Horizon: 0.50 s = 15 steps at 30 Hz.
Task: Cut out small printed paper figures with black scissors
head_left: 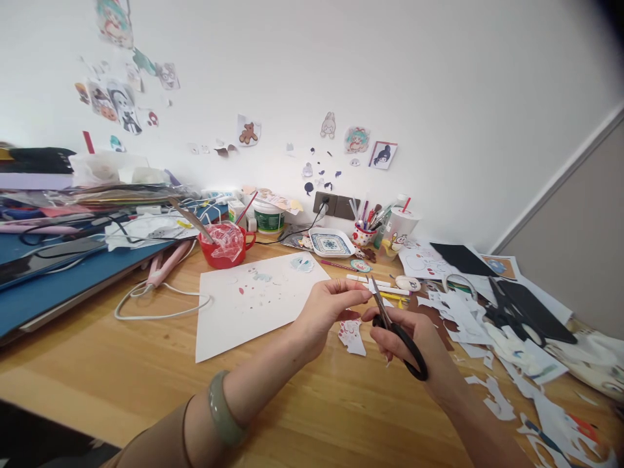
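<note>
My right hand (412, 331) grips a pair of scissors (409, 349) with black handles, blades pointing up and away from me. My left hand (324, 312), wearing a green bangle (225, 408) at the wrist, is closed in a pinch on a small white piece of paper (371, 286) at the blades. Its outline is too small to make out. Below, between my hands, a paper scrap (351, 337) with pink and red drawing lies on the wooden table. Left of my hands, a large white sheet (219, 325) carries several small coloured cut-outs.
Paper offcuts (497, 398) and a second pair of scissors (511, 315) lie at the right. Behind stand a red mug (221, 255), a patterned square dish (332, 242), a pen cup (363, 235) and a drink cup (402, 224). A pink corded tool (166, 265) lies at the left.
</note>
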Each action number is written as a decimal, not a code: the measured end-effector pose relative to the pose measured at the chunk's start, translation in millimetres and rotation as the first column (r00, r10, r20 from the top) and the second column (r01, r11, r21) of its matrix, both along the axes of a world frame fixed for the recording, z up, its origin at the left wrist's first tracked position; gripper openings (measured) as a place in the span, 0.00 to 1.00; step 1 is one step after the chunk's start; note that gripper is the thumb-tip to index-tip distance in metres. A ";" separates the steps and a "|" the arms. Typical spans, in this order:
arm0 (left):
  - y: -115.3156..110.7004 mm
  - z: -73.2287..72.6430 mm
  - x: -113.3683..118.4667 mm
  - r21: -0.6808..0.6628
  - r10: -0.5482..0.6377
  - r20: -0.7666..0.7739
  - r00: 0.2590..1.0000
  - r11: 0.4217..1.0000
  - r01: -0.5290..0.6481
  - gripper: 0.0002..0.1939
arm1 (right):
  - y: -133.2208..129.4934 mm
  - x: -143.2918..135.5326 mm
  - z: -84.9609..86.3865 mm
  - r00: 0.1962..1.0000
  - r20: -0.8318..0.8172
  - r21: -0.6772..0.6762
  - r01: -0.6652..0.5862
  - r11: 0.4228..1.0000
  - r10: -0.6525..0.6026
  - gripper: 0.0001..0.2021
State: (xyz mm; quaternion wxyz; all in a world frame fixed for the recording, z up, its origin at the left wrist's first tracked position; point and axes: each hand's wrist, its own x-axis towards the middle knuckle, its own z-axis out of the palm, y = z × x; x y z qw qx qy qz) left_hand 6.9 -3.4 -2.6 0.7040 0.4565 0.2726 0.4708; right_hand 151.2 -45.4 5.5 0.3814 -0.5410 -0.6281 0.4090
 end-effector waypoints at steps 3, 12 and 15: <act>0.2 0.8 -0.2 -0.001 0.003 0.000 1.000 1.000 -0.003 0.08 | -0.5 1.1 -0.5 1.000 -0.009 0.004 -0.009 1.000 0.009 0.10; -0.4 2.9 -1.2 -0.007 0.010 -0.005 1.000 1.000 -0.010 0.08 | -0.7 1.8 0.9 1.000 -0.013 0.026 -0.017 1.000 0.017 0.08; -0.1 2.6 -0.9 0.002 0.001 -0.005 1.000 1.000 -0.001 0.09 | -1.3 1.9 0.0 1.000 -0.021 0.020 -0.018 1.000 0.019 0.08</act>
